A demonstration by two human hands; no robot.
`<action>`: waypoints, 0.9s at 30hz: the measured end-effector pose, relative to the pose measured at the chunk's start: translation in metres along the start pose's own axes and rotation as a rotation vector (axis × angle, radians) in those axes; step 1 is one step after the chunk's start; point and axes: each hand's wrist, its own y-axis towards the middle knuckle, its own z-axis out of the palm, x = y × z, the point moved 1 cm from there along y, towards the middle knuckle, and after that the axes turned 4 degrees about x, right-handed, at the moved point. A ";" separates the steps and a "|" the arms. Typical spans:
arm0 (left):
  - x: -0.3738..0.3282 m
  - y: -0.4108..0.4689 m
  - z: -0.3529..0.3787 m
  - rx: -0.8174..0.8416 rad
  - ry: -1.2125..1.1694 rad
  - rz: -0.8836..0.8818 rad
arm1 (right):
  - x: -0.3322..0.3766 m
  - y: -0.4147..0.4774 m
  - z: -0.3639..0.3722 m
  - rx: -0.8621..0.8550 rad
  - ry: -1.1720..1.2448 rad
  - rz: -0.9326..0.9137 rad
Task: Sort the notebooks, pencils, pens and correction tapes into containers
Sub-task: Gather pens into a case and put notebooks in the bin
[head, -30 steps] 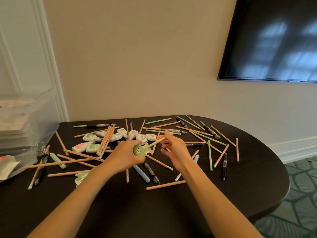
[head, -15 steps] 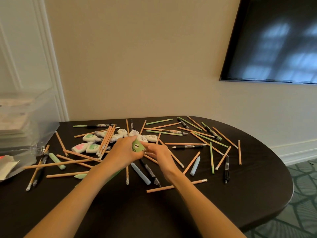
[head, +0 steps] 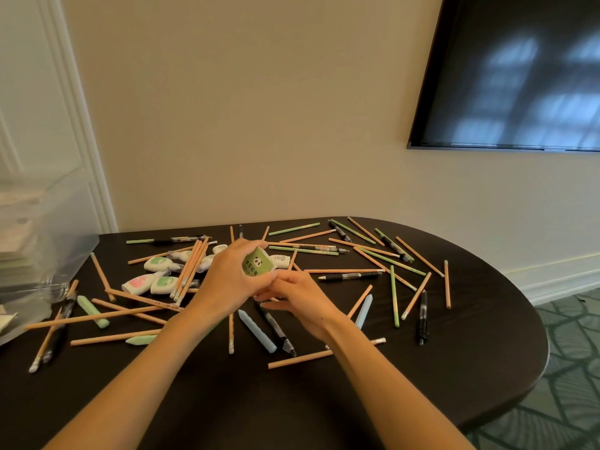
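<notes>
My left hand (head: 232, 282) is shut on a small green paper tube with a panda print (head: 257, 265), held just above the middle of the dark table (head: 487, 358). Right below it is my right hand (head: 303, 302), fingers stretched left and slightly apart over the table; I see nothing in them. Several wooden and green pencils (head: 191, 264) lie scattered across the table. Black pens (head: 349, 275) lie among them. Several white correction tapes (head: 156, 263) sit left of my hands.
A clear plastic bin (head: 42, 228) with paper stacks inside stands at the table's left end. A pale blue pen (head: 256, 329) and a black pen (head: 277, 332) lie right under my forearms. A dark screen (head: 519, 76) hangs on the wall at right.
A green pencil stuck out of the tube a second ago and no longer shows. My right hand has dropped from beside the tube to below my left hand, near the table.
</notes>
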 end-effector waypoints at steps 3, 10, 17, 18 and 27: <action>-0.007 0.005 0.004 0.036 -0.032 0.021 | 0.001 -0.001 -0.008 0.024 -0.060 -0.017; -0.009 0.021 0.030 0.057 -0.026 -0.060 | -0.011 -0.005 -0.066 -0.146 -0.301 0.090; -0.023 0.049 0.060 0.136 0.041 -0.097 | -0.029 -0.020 -0.157 -0.749 -1.189 0.561; -0.025 0.053 0.064 0.151 0.050 -0.099 | -0.030 -0.022 -0.161 -0.702 -1.247 0.630; -0.058 0.100 0.102 0.217 0.112 -0.062 | -0.052 -0.017 -0.182 -0.679 -1.170 0.625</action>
